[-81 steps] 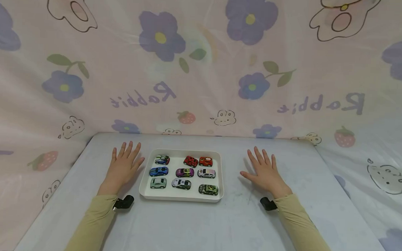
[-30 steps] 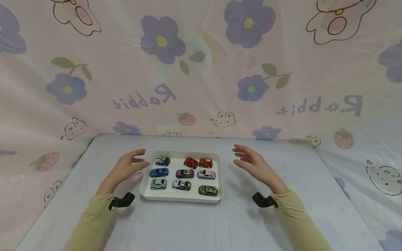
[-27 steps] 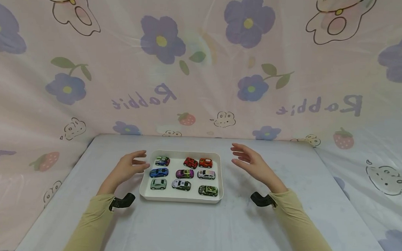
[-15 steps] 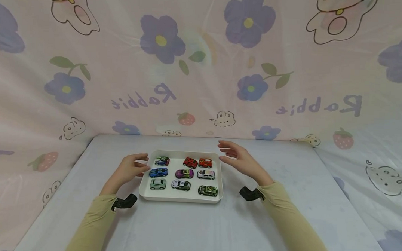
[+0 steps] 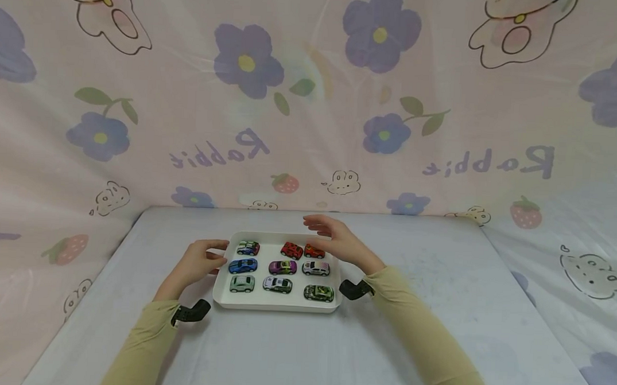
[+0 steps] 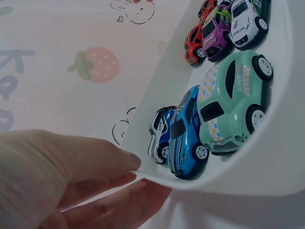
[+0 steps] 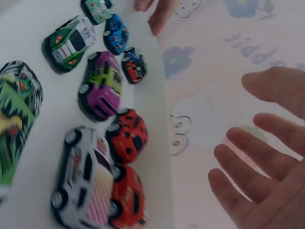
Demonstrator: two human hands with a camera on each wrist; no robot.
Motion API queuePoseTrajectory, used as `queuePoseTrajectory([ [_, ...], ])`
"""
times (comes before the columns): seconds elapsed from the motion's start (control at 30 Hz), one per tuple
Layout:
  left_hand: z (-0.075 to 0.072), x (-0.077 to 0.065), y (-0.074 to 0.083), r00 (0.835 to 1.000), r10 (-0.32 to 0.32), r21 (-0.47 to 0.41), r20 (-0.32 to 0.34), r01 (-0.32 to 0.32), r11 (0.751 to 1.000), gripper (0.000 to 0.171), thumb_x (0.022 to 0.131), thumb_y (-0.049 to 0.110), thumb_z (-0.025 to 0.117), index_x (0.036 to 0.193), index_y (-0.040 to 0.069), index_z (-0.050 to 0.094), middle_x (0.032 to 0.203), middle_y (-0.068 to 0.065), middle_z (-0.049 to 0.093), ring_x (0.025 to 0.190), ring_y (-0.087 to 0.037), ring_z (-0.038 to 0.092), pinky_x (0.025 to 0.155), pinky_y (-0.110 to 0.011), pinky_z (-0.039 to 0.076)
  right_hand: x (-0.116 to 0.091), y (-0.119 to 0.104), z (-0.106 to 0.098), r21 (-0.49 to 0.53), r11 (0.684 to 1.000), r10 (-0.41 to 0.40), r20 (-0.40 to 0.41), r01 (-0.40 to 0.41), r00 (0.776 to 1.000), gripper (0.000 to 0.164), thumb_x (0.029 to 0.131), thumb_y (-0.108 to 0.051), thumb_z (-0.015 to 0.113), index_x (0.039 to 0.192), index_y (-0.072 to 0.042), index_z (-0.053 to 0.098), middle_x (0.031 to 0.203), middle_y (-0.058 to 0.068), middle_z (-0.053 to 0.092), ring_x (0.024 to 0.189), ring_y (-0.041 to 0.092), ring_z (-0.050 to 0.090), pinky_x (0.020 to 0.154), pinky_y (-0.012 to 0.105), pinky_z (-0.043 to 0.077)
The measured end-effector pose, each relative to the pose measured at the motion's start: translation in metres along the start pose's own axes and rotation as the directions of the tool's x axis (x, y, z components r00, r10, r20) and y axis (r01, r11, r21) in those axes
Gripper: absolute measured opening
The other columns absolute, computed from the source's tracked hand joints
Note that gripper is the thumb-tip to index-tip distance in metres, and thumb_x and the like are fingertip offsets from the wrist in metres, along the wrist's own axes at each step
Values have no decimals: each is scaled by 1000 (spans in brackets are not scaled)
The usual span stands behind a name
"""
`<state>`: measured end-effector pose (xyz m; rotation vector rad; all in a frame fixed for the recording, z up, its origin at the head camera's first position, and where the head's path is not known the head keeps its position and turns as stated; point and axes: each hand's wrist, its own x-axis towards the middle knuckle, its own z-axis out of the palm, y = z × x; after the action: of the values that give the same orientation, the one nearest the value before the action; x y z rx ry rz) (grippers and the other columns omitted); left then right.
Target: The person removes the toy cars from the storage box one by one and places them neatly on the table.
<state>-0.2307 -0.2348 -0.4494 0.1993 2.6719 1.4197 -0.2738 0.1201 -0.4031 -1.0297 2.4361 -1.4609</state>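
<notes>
A white tray (image 5: pixel 221 300) lies on the table with several toy cars in loose rows. At its left side my left hand (image 5: pixel 194 262) pinches the rim; in the left wrist view the thumb (image 6: pixel 114 157) lies at the rim's edge and the fingers pass below it. Nearest to that hand are a blue car (image 5: pixel 242 265), a mint-green car (image 5: pixel 242 284) and a blue-and-white car (image 6: pixel 161 133). My right hand (image 5: pixel 340 240) hovers over the tray's far right corner, fingers spread and holding nothing. It partly hides an orange-red car (image 5: pixel 314 252), beside a red-and-black car (image 5: pixel 291 250).
A purple car (image 5: pixel 283 267), two white cars and a camouflage car (image 5: pixel 318 293) fill the rest of the tray. Behind the white-covered table (image 5: pixel 270 351) hangs a flowered curtain (image 5: pixel 311 129). A black wrist camera (image 5: pixel 355 289) juts from the right sleeve.
My right hand has moved left from beside the tray to above its far right corner. The left hand has closed in on the tray's left rim and now pinches it. The cars have not moved.
</notes>
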Motion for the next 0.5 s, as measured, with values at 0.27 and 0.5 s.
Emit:
queuePoseTrajectory([
  [0.27, 0, -1, 0, 1000, -4, 10, -7, 4, 1000, 47, 88, -3, 63, 133, -7, 50, 128, -28, 53, 97, -32, 65, 64, -33, 58, 23, 4, 26, -5, 999, -34, 98, 34, 995, 52, 91, -12, 67, 138, -4, 47, 136, 13, 51, 126, 32, 46, 106, 41, 35],
  [0.5, 1, -1, 1, 1000, -21, 15, -7, 21, 1000, 47, 88, -3, 63, 134, -6, 50, 129, -27, 52, 96, -31, 65, 64, -33, 58, 39, 2, 44, 39, 999, -18, 124, 13, 992, 53, 89, -7, 68, 138, -4, 47, 137, 13, 51, 127, 35, 45, 106, 42, 35],
])
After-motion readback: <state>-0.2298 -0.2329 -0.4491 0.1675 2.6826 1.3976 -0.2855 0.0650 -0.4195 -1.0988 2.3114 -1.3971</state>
